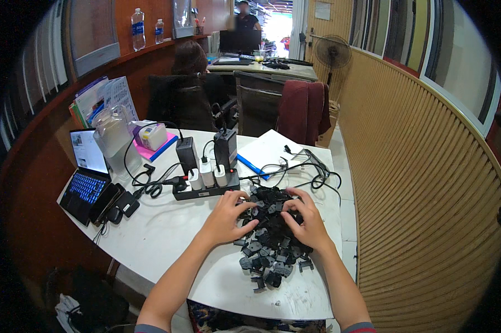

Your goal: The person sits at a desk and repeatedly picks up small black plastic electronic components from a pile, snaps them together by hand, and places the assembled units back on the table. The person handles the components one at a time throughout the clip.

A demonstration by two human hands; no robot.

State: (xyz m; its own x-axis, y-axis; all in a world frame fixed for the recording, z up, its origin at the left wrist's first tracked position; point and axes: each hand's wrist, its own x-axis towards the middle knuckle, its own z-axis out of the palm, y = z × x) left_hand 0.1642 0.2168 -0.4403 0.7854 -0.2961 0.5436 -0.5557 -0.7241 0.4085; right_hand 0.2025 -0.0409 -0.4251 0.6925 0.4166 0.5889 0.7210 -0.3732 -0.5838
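A heap of small black and dark grey plastic parts lies on the white table in front of me. Into its left side reaches my left hand, thumb and fingers apart, fingertips touching the parts. On the opposite side, my right hand curves its fingers around the heap's edge, with gaps between them. I see no part gripped in either hand, though the dark pieces partly hide the fingertips. Toward the near side the parts spread out more loosely.
Beyond the heap, a black power strip holds several plugs and adapters. Dark cables tangle at the right. A laptop, a clear jug and a tissue pack stand left. Two people are farther back, near chairs and a desk.
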